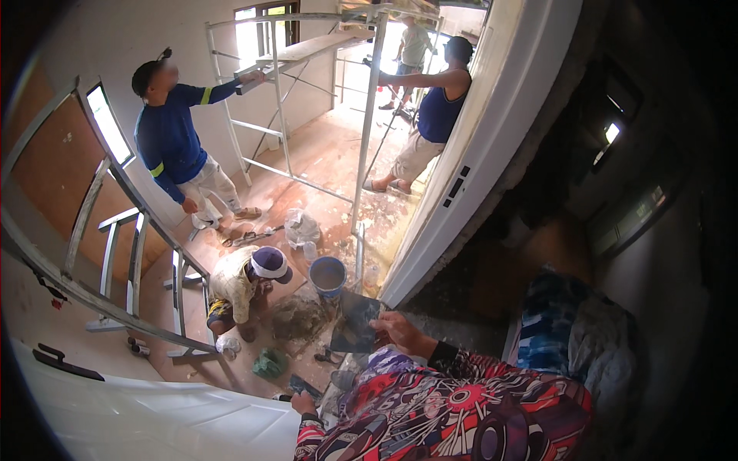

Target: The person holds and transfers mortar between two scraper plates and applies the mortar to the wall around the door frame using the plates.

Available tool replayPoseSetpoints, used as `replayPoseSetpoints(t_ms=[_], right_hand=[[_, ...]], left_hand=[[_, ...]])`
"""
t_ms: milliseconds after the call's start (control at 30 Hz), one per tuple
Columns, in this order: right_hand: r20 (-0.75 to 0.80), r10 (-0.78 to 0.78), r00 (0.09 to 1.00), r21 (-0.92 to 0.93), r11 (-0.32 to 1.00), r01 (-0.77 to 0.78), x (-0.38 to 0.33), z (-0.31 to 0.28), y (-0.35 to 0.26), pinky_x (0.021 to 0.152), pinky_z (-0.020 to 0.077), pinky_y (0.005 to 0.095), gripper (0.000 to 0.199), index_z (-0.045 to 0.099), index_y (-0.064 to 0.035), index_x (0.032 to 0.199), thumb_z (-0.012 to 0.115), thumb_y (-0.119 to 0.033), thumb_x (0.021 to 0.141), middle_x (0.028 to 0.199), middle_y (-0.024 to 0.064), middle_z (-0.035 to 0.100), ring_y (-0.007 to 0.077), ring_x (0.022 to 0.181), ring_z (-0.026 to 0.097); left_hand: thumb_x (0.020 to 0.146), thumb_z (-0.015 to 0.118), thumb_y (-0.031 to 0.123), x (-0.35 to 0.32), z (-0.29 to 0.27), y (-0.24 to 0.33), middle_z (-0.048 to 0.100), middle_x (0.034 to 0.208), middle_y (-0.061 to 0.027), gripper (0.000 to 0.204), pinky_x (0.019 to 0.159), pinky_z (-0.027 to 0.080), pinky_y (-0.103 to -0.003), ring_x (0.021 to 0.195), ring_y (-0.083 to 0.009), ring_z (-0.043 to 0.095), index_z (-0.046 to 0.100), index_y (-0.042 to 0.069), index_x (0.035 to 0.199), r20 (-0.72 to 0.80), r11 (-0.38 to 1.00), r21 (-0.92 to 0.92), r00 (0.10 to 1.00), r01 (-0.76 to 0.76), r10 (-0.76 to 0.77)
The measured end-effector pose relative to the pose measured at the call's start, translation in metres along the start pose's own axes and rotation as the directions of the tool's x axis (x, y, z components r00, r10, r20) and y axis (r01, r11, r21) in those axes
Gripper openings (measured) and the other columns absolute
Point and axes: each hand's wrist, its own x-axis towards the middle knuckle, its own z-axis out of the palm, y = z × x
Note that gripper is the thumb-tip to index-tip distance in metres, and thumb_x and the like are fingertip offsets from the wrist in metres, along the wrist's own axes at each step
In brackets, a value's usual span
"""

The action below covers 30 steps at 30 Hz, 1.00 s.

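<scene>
My right hand (401,333) is closed on the edge of a dark, flat, roughly square plate (354,321), thumb on its upper side. Lower and to the left, my left hand (304,404) grips a small, dark, flat-bladed putty knife (302,386), whose handle is hidden in the fingers. The two tools are apart. Beyond the plate stands a blue bucket (328,276) with greyish contents. A crumpled greyish sheet or sack (300,317) lies on the floor left of the plate, and a green plastic bag (270,363) is near the putty knife.
A person in a cap (242,288) crouches ahead. Another in a blue long-sleeved shirt (181,127) holds the metal scaffold (280,146); a third (442,100) stands at its right side. A white door (177,415) is lower left, a white door frame (477,177) right, and a curved metal frame (115,307) left.
</scene>
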Motion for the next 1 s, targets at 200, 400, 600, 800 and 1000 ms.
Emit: replayPoseSetpoints(t_ms=[200, 400, 600, 800, 1000], right_hand=[[0.024, -0.02, 1.0, -0.04, 0.999, 0.021, 0.006, -0.001, -0.001, 0.061, 0.0575, 0.0365, 0.017, 0.052, -0.0037, 0.085, 0.057, -0.018, 0.093, 0.073, 0.0037, 0.053, 0.0164, 0.065, 0.058], [0.013, -0.007, 1.0, -0.059, 0.998, 0.008, 0.004, 0.001, -0.001, 0.061, 0.0576, 0.0365, 0.017, 0.052, -0.0038, 0.085, 0.056, -0.017, 0.093, 0.074, 0.0041, 0.054, 0.0161, 0.064, 0.058], [0.019, -0.002, 1.0, -0.038, 0.999, 0.002, 0.005, -0.001, 0.001, 0.061, 0.0581, 0.0378, 0.017, 0.051, -0.0045, 0.084, 0.056, -0.017, 0.093, 0.073, 0.0037, 0.053, 0.0167, 0.065, 0.058], [0.008, -0.001, 1.0, -0.04, 0.999, 0.002, 0.003, 0.005, -0.003, 0.061, 0.0582, 0.0386, 0.016, 0.051, -0.0051, 0.084, 0.056, -0.017, 0.093, 0.074, 0.0033, 0.052, 0.0162, 0.066, 0.057], [0.024, 0.006, 1.0, 0.006, 1.0, -0.006, 0.009, -0.002, 0.005, 0.063, 0.0547, 0.0359, 0.014, 0.057, -0.0042, 0.084, 0.059, -0.016, 0.091, 0.075, 0.0072, 0.06, 0.019, 0.066, 0.062]], left_hand=[[0.073, 0.054, 0.026, 0.005, 0.006, -0.007, 0.063, 0.08, -0.0308, 0.037, 0.075, 0.046, -0.054, 0.081, -0.0486, 0.06, 0.064, -0.009, 0.079, -0.022, 0.999, -0.011, 0.999, -0.041, 0.041], [0.072, 0.056, 0.026, 0.011, 0.014, -0.018, 0.062, 0.077, -0.0298, 0.035, 0.072, 0.045, -0.053, 0.077, -0.0476, 0.059, 0.062, -0.009, 0.075, -0.006, 0.998, -0.063, 1.0, 0.001, -0.001], [0.072, 0.057, 0.025, 0.008, 0.014, -0.014, 0.061, 0.075, -0.0288, 0.034, 0.07, 0.045, -0.053, 0.075, -0.0468, 0.059, 0.062, -0.008, 0.074, -0.027, 0.998, -0.056, 0.999, -0.021, 0.019], [0.072, 0.057, 0.027, 0.008, 0.011, -0.009, 0.061, 0.076, -0.0289, 0.034, 0.071, 0.044, -0.053, 0.076, -0.047, 0.059, 0.062, -0.007, 0.073, -0.027, 0.999, -0.029, 1.0, 0.013, -0.014], [0.074, 0.054, 0.027, 0.001, 0.003, -0.002, 0.062, 0.08, -0.0307, 0.036, 0.073, 0.046, -0.055, 0.08, -0.0486, 0.06, 0.064, -0.007, 0.077, -0.022, 1.0, 0.003, 1.0, -0.012, 0.012]])
